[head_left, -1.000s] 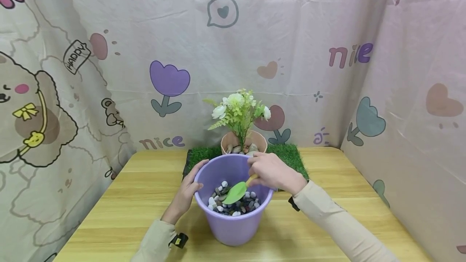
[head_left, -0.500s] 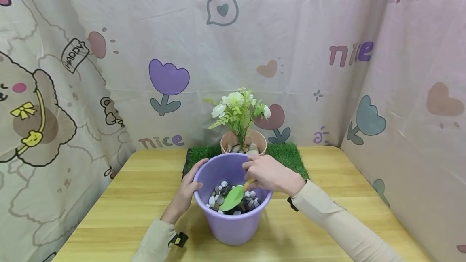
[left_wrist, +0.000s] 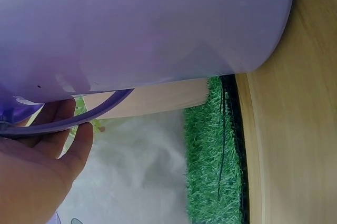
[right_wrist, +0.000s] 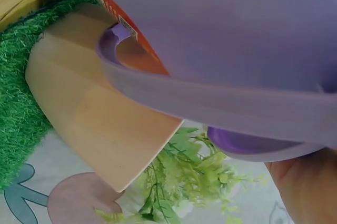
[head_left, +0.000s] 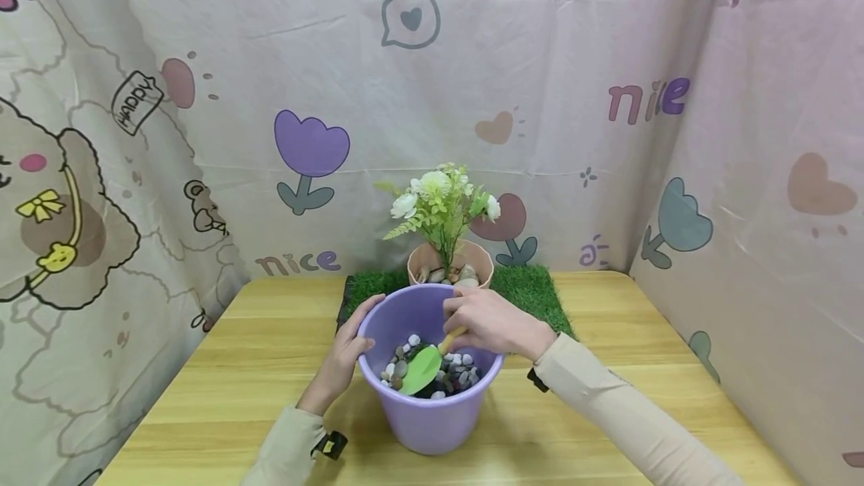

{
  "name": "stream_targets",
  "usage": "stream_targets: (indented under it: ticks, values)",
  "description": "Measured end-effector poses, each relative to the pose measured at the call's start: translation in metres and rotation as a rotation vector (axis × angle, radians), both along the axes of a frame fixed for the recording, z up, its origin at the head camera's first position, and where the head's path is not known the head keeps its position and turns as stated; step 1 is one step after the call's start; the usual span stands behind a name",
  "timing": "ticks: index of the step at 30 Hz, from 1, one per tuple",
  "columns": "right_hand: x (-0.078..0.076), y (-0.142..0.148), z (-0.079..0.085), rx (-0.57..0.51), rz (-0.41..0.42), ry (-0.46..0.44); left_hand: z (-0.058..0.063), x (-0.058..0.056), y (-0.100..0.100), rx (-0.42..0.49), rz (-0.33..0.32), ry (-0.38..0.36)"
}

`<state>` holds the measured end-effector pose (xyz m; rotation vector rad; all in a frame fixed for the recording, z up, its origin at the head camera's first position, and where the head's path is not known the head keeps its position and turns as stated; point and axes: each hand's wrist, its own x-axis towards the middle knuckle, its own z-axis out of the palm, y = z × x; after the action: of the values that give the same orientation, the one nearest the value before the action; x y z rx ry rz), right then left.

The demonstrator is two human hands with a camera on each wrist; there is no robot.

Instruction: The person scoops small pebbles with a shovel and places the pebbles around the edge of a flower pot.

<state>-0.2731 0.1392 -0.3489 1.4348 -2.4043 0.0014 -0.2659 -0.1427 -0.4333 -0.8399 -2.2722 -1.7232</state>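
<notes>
A purple bucket stands on the table with grey, white and dark pebbles in its bottom. My left hand grips the left rim, thumb over the edge; in the left wrist view its fingers curl round a thin purple band, apparently the bucket's handle. Inside the bucket, my right hand holds a small trowel by its yellow handle. The trowel's green blade lies tilted against the pebbles, pointing left and towards me. The right wrist view shows mostly bucket wall, hiding the trowel.
Behind the bucket, a pale pink pot of stones and white artificial-looking flowers stands on a green turf mat. The wooden table meets printed cloth walls at the back and sides.
My right hand has moved left inside the bucket, sliding the trowel blade left and slightly towards me over the pebbles. My left hand has kept its grip on the rim.
</notes>
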Motion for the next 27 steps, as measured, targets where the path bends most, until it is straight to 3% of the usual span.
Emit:
stream_targets:
  ticks: [7,14,27]
  values:
    - [-0.0005,0.0017,-0.0019,-0.038,-0.032,-0.006,-0.0013,0.0002,-0.0013,-0.003,0.001,-0.006]
    - [-0.0021,0.0022,-0.0017,-0.061,-0.01,0.025,0.0008,0.0006,-0.0004,0.002,0.005,0.011]
    - [0.0006,-0.0004,-0.0028,-0.039,-0.148,-0.035,0.0013,0.0023,0.0,0.005,-0.006,-0.001]
